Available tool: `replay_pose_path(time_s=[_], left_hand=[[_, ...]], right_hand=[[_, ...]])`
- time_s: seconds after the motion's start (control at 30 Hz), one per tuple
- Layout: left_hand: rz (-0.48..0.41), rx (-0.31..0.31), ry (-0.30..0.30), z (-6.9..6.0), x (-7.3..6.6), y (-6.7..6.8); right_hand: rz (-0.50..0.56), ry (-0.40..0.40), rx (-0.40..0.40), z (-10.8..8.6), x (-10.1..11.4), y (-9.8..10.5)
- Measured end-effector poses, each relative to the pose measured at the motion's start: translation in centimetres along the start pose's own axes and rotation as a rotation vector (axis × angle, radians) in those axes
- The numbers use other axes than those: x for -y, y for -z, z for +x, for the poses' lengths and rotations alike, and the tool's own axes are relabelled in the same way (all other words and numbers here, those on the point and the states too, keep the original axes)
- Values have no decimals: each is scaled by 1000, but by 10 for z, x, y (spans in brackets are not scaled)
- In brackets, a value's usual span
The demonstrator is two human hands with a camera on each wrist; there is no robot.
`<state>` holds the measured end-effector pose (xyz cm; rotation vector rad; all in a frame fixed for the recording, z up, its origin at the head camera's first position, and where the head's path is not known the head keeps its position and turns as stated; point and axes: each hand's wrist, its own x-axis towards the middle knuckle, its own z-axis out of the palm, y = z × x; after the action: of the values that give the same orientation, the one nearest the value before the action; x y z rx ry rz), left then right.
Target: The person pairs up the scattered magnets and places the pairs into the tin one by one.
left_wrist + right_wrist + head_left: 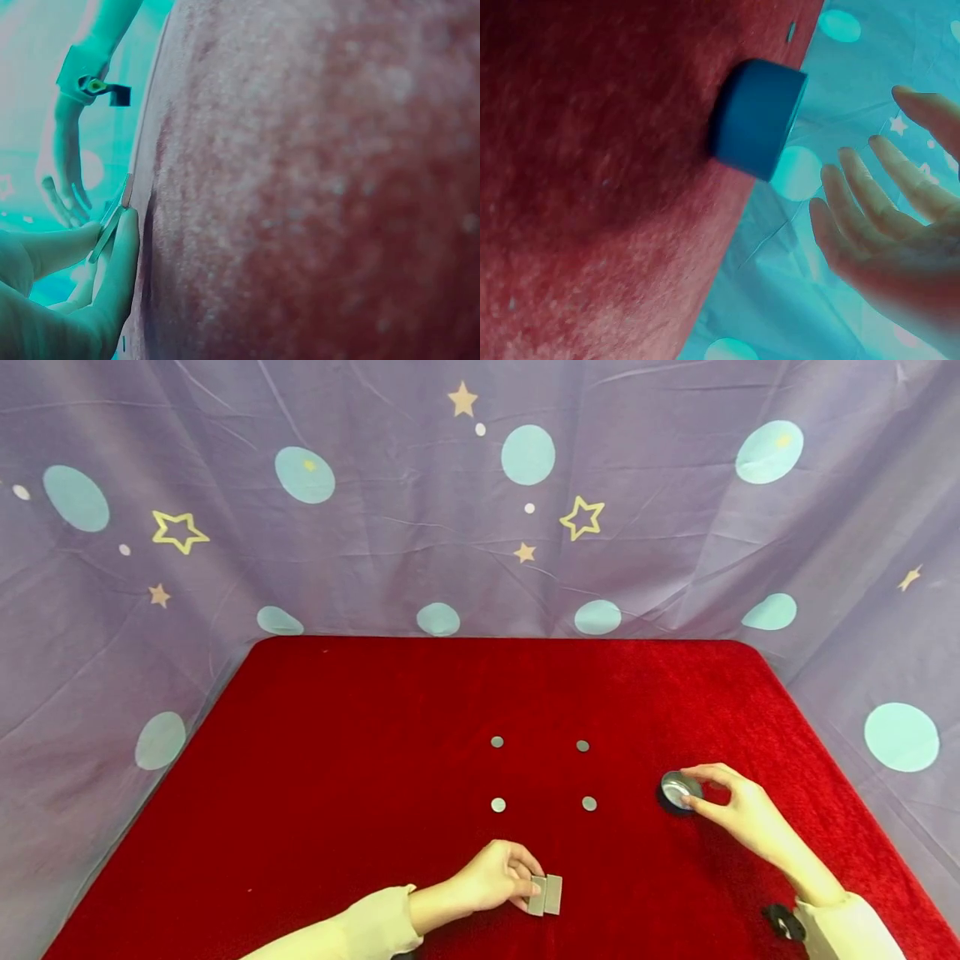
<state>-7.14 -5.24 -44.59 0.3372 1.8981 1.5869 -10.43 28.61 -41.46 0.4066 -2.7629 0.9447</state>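
My left hand (491,878) pinches a small flat greyish rectangular piece (536,902) between thumb and fingers, low over the red cloth. A second similar piece (553,895) sits against its right edge; in the left wrist view the two meet at an angle, and I cannot tell whether they are joined. My right hand (738,806) hovers above a small round cup (678,785), silvery inside and dark outside. In the right wrist view the fingers (859,195) are spread and apart from the cup (757,120), which stands on the cloth.
Several silvery coin-like discs lie on the cloth beyond my left hand, among them a near-left disc (498,805) and a near-right disc (588,803). Red cloth (337,760) covers the table. A purple patterned curtain (390,527) surrounds its back and sides.
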Motion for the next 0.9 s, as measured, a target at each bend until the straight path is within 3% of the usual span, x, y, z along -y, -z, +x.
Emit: replay_pose_path(time_s=[0.3,0.9], left_hand=[[-98,-50,-4,6,-8,8],[-199,-133,-48,26,-22,11]], right_hand=[[-2,0,1,3,-15,-2],[50,-70,165,10,-27,-1]])
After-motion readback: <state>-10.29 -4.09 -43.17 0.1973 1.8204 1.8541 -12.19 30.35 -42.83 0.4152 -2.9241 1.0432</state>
